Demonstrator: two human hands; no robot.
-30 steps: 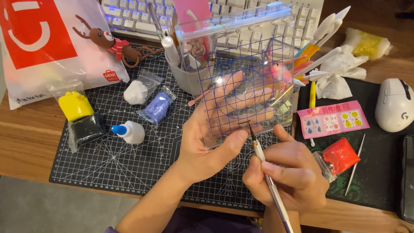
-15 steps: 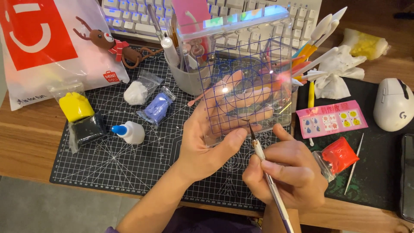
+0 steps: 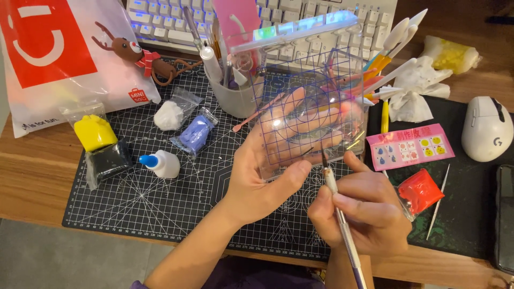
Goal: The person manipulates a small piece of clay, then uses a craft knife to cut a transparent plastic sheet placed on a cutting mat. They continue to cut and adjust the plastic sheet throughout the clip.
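My left hand (image 3: 267, 171) holds a clear plastic sheet (image 3: 308, 96) with a blue grid, tilted up above the black cutting mat (image 3: 160, 198); my fingers show through it from behind. My right hand (image 3: 358, 211) grips a thin paintbrush (image 3: 342, 219) like a pen. Its dark tip touches the lower edge of the sheet near my left thumb. A small dark speck sits on the sheet by the brush tip.
On the mat lie bagged clay lumps: yellow (image 3: 93, 131), black (image 3: 110, 160), white (image 3: 170, 115), blue (image 3: 195, 134), red (image 3: 420, 192). A glue bottle (image 3: 160, 163), tool cup (image 3: 233, 88), keyboard (image 3: 257, 21), white mouse (image 3: 487, 128), pink card (image 3: 409, 147), reindeer figure (image 3: 144, 59) and shopping bag (image 3: 59, 53) surround them.
The clear sheet has tilted slightly and the brush tip has crept up to its lower edge. Both hands stay nearly where they were.
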